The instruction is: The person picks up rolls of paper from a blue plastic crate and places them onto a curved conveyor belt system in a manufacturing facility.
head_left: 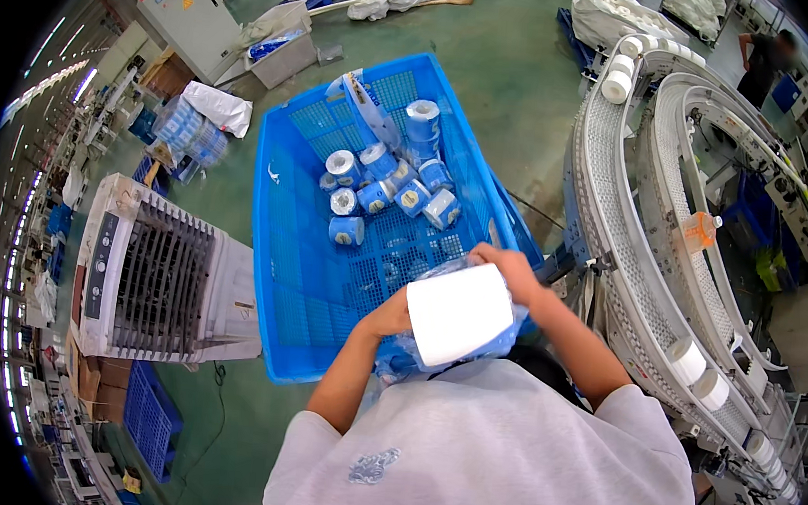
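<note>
Close to my chest I hold a white paper roll [461, 312], its blue and clear plastic wrapper [503, 342] loose around its sides. My left hand [388, 314] grips the roll's left side, with its fingertips partly hidden behind it. My right hand [509, 272] is closed on the wrapper at the roll's upper right edge. Just beyond stands a large blue plastic basket [270, 242] with mesh walls. Several rolls in blue wrappers [374, 196] lie in a heap inside, some tilted, and one wrapped roll [422, 126] stands upright near the far side.
A grey-white air cooler [170, 272] stands left of the basket. To my right curves a conveyor [606, 211] carrying white rolls [686, 360], with an orange bottle [699, 231] on its inner structure. A blue pallet [151, 418] lies lower left. Another person [765, 67] stands far right.
</note>
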{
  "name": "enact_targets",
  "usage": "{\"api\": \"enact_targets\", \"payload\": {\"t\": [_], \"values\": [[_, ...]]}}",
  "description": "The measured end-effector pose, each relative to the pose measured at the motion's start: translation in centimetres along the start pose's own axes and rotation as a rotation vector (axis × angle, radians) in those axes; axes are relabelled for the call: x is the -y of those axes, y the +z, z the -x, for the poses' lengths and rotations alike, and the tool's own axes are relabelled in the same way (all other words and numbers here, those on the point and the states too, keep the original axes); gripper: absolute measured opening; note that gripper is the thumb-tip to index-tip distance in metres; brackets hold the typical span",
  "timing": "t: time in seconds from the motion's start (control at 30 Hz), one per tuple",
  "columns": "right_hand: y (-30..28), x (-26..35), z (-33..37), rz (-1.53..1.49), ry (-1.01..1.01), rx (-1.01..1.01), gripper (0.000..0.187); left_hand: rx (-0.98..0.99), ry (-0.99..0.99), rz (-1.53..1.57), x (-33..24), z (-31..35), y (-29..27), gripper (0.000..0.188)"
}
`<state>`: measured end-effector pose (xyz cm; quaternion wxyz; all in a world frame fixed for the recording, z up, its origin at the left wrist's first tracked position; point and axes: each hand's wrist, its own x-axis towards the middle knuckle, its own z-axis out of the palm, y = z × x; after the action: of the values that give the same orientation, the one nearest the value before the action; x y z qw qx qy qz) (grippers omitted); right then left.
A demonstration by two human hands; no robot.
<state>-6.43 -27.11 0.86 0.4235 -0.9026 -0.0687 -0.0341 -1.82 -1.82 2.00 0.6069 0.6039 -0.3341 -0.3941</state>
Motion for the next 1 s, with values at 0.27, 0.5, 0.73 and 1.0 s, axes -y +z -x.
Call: {"api": "enact_targets", "payload": {"t": [0.27,0.5,0.73,1.0], "values": [[1.4,-0.5,4.0,-0.216,-0.027,-0.167,0.040,-0.301,0.046,0.066,0.6,0.5,1.2,0.052],[-6.1,4.9,3.1,-0.680,0.098,-0.216,0.031,-0.326,0.172,-0.732,-4.3,0.0,1.0,0.038],[-5.4,7.5,2.6,-0.638,0.246,0.003,0.055,-0.315,0.281,-0.875,-4.1,-0.3,2.7,0.053],[-6.2,4.1,4.5,-1.392,-0.042,0.213,0.077,-0.595,-0.058,0.039,-0.9,1.2,2.0,0.031]]}}
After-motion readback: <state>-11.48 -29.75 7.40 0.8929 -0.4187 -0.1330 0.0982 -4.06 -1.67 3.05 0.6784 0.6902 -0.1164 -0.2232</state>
